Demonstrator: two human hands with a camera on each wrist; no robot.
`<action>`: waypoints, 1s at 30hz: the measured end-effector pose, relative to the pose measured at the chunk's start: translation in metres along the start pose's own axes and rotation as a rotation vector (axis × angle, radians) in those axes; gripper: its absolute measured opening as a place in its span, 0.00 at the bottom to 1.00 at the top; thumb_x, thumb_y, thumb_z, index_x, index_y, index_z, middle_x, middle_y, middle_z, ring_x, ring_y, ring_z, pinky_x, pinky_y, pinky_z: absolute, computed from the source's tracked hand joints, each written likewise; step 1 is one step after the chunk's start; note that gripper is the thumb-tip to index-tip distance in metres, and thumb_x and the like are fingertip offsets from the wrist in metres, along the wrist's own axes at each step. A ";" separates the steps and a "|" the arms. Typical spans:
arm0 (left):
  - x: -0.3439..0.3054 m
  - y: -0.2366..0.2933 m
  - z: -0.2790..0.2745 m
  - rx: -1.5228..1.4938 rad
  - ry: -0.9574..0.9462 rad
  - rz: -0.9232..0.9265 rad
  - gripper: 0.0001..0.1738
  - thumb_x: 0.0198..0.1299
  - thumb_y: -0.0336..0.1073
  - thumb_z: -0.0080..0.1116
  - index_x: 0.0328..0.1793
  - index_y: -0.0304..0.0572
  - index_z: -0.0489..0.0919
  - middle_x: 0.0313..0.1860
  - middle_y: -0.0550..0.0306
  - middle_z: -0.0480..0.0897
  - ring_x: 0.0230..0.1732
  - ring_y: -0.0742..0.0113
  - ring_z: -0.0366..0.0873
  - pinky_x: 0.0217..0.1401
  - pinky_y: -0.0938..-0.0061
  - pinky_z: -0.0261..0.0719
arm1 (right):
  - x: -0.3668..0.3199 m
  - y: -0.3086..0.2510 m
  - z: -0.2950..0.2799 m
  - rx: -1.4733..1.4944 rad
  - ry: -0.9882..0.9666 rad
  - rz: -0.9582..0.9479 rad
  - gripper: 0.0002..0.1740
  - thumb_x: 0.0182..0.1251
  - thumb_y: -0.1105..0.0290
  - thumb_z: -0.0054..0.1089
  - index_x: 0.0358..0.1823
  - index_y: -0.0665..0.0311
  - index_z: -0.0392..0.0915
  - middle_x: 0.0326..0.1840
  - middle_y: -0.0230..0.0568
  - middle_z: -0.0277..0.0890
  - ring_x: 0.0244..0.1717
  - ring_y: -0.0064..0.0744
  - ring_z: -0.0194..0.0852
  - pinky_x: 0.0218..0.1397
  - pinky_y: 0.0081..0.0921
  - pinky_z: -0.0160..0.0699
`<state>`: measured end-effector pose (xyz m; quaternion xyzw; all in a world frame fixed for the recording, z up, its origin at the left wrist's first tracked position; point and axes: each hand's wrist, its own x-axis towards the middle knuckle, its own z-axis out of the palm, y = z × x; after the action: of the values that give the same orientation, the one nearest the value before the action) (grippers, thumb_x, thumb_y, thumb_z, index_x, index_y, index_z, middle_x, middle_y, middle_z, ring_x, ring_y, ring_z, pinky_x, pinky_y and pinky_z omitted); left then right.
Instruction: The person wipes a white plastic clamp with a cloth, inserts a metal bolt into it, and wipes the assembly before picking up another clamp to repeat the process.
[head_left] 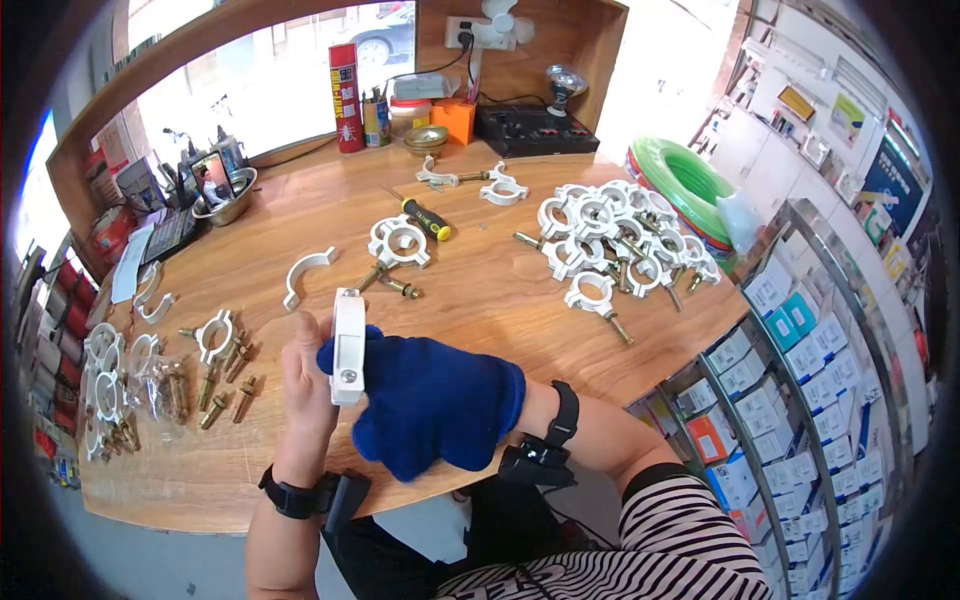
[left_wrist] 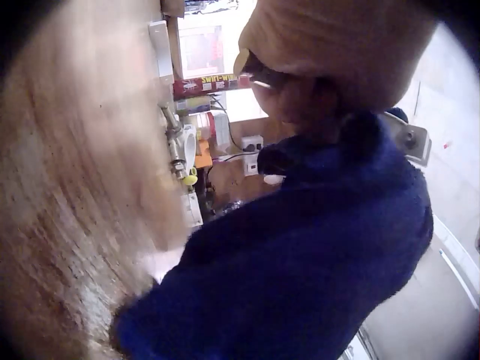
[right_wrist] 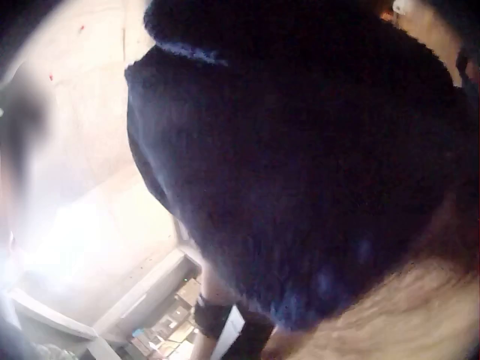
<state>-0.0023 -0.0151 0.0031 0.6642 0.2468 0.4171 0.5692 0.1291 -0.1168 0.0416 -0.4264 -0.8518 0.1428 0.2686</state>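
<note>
Seen edge-on, a white pipe clamp (head_left: pixel 348 345) with screws at both ends stands between my hands above the table's near side. My right hand (head_left: pixel 435 400), in a dark blue cloth glove, grips the clamp's ring, with blue cloth showing on both sides of it. My bare left hand (head_left: pixel 308 375) is close against the clamp's left side, thumb up. In the left wrist view its fingers curl round a bolt (left_wrist: pixel 241 61) with a brass-coloured end. Most of the bolt is hidden in the hand. The glove (right_wrist: pixel 285 165) fills most of the right wrist view.
Many white clamps with bolts (head_left: pixel 592 290) are heaped at right, beside a green hose coil (head_left: pixel 680 175). A screwdriver (head_left: pixel 427 218) and two clamps (head_left: pixel 400 243) lie ahead. Loose bolts (head_left: pixel 243 400) and bagged parts (head_left: pixel 155 385) lie at left. An open clamp half (head_left: pixel 308 268) lies behind my hands.
</note>
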 end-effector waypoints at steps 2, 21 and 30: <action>0.000 -0.002 -0.004 0.015 -0.001 0.039 0.34 0.66 0.54 0.26 0.38 0.31 0.78 0.18 0.63 0.73 0.19 0.80 0.66 0.20 0.84 0.60 | -0.003 0.006 -0.011 0.063 -0.016 -0.205 0.15 0.45 0.70 0.57 0.36 0.68 0.74 0.47 0.47 0.67 0.41 0.38 0.69 0.38 0.29 0.70; 0.002 -0.002 0.007 -0.154 -0.153 -0.221 0.29 0.65 0.51 0.33 0.42 0.31 0.77 0.18 0.67 0.72 0.16 0.82 0.67 0.15 0.90 0.62 | -0.007 -0.004 0.007 0.091 0.228 0.015 0.12 0.48 0.65 0.54 0.33 0.65 0.72 0.26 0.47 0.73 0.27 0.42 0.74 0.30 0.30 0.74; 0.007 0.002 -0.012 -0.652 -0.430 -0.515 0.36 0.62 0.61 0.29 0.52 0.31 0.69 0.06 0.66 0.59 0.03 0.82 0.48 0.04 0.87 0.44 | -0.007 0.019 0.002 0.714 0.656 0.188 0.27 0.56 0.67 0.55 0.56 0.70 0.60 0.41 0.42 0.71 0.41 0.32 0.72 0.38 0.22 0.74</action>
<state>-0.0093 -0.0030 0.0073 0.4394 0.1361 0.1709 0.8713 0.1435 -0.1106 0.0284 -0.4054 -0.5780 0.3074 0.6380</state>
